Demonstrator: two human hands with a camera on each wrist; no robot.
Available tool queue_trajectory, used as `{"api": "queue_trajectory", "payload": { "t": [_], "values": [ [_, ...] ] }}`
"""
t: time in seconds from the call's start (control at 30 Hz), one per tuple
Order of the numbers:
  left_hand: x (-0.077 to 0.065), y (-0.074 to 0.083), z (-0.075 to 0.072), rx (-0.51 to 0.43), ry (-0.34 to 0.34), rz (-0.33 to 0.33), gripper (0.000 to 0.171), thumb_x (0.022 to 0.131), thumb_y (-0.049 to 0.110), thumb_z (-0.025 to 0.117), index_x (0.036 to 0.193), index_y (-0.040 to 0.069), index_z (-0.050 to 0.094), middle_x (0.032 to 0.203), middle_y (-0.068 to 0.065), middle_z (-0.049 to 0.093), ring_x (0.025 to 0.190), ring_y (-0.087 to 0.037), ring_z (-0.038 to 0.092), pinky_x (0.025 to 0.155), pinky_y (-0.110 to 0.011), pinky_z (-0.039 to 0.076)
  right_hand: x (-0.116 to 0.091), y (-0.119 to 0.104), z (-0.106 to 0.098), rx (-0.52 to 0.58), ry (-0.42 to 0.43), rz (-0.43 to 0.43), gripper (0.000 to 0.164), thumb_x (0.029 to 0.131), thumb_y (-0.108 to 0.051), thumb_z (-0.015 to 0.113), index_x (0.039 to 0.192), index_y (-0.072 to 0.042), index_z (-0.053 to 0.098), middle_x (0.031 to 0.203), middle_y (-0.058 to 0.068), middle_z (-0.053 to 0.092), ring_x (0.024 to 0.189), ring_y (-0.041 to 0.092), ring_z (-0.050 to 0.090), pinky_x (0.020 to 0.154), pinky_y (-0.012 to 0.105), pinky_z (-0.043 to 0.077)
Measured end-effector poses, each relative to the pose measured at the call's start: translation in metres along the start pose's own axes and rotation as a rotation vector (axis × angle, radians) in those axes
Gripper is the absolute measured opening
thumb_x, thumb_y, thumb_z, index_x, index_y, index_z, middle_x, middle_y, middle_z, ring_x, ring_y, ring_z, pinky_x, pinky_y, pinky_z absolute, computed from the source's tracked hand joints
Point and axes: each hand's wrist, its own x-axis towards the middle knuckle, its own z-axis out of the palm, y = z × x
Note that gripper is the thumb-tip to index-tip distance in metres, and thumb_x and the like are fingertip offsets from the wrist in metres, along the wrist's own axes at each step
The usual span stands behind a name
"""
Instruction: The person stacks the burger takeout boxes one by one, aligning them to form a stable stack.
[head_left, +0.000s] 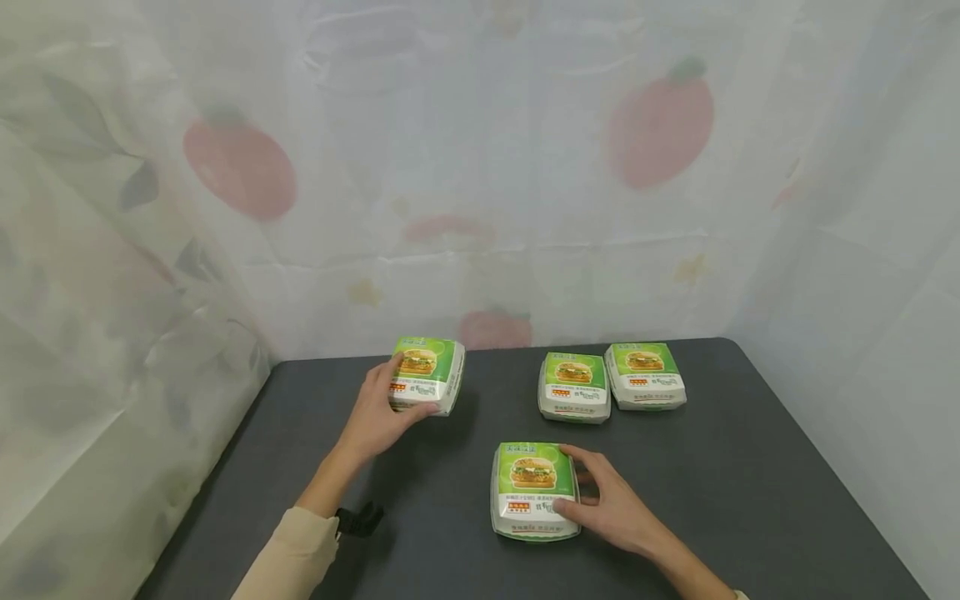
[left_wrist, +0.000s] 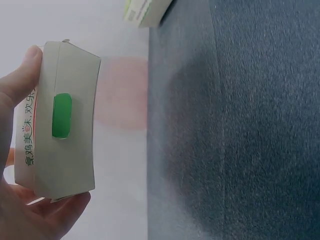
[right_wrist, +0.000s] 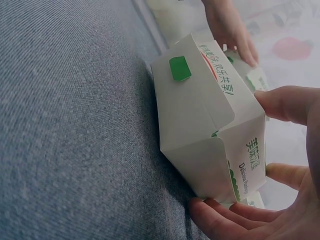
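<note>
My left hand (head_left: 377,414) grips a green-and-white burger box (head_left: 427,375) near the back left of the table. The left wrist view shows this burger box (left_wrist: 70,120) from its plain side with a green tab, raised off the dark surface, thumb on one edge and fingers on the opposite one. Nearer the front, my right hand (head_left: 617,508) holds the right side of a second burger box (head_left: 532,490), which rests on the table. In the right wrist view, thumb and fingers spread around the end of that burger box (right_wrist: 200,115).
Two more burger boxes, one (head_left: 574,388) slightly nearer and the other (head_left: 645,377) to its right, sit side by side toward the back right of the dark table (head_left: 750,500). White curtains (head_left: 480,167) with fruit prints surround the table at the back and sides.
</note>
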Motion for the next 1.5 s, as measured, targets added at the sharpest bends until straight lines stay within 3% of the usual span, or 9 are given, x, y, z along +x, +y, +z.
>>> {"api": "queue_trajectory", "payload": {
  "t": [0.6, 0.87, 1.13, 1.3, 1.5],
  "values": [
    [-0.021, 0.037, 0.007, 0.034, -0.003, 0.131, 0.111, 0.076, 0.061, 0.083, 0.162, 0.02, 0.026, 0.156, -0.015, 0.033, 0.132, -0.036, 0.041, 0.091, -0.052, 0.046, -0.002, -0.001, 0.002, -0.023, 0.021, 0.004, 0.078, 0.089, -0.037, 0.08, 0.154, -0.018, 0.042, 0.142, 0.017, 0.041, 0.123, 0.034, 0.054, 0.088, 0.033, 0.054],
    [-0.026, 0.048, 0.01, 0.016, -0.02, 0.143, 0.11, 0.077, 0.056, 0.085, 0.162, 0.02, 0.027, 0.157, -0.015, 0.032, 0.132, -0.036, 0.042, 0.093, -0.052, 0.046, -0.001, -0.001, 0.001, -0.021, 0.018, 0.002, 0.078, 0.089, -0.036, 0.08, 0.154, -0.018, 0.041, 0.143, 0.017, 0.04, 0.124, 0.034, 0.054, 0.089, 0.033, 0.054],
    [-0.034, 0.052, 0.017, 0.018, -0.063, 0.152, 0.109, 0.077, 0.061, 0.083, 0.162, 0.022, 0.027, 0.159, -0.011, 0.031, 0.134, -0.033, 0.042, 0.094, -0.05, 0.045, -0.001, -0.004, -0.001, 0.01, -0.003, -0.021, 0.078, 0.09, -0.031, 0.08, 0.155, -0.012, 0.04, 0.142, 0.021, 0.04, 0.125, 0.037, 0.053, 0.089, 0.034, 0.054],
    [-0.038, 0.056, 0.023, 0.01, -0.061, 0.173, 0.107, 0.077, 0.06, 0.083, 0.162, 0.025, 0.028, 0.158, -0.01, 0.033, 0.132, -0.032, 0.044, 0.093, -0.05, 0.046, -0.001, -0.003, 0.0, 0.008, 0.004, -0.017, 0.078, 0.09, -0.031, 0.08, 0.155, -0.013, 0.04, 0.142, 0.02, 0.04, 0.125, 0.036, 0.053, 0.089, 0.033, 0.054],
    [-0.045, 0.063, 0.028, -0.032, -0.105, 0.151, 0.108, 0.076, 0.06, 0.084, 0.162, 0.026, 0.028, 0.159, -0.008, 0.032, 0.134, -0.031, 0.042, 0.095, -0.05, 0.045, -0.001, 0.0, 0.002, -0.016, 0.009, 0.001, 0.078, 0.09, -0.035, 0.08, 0.155, -0.016, 0.04, 0.141, 0.019, 0.04, 0.124, 0.035, 0.053, 0.088, 0.032, 0.054]
  ]
}}
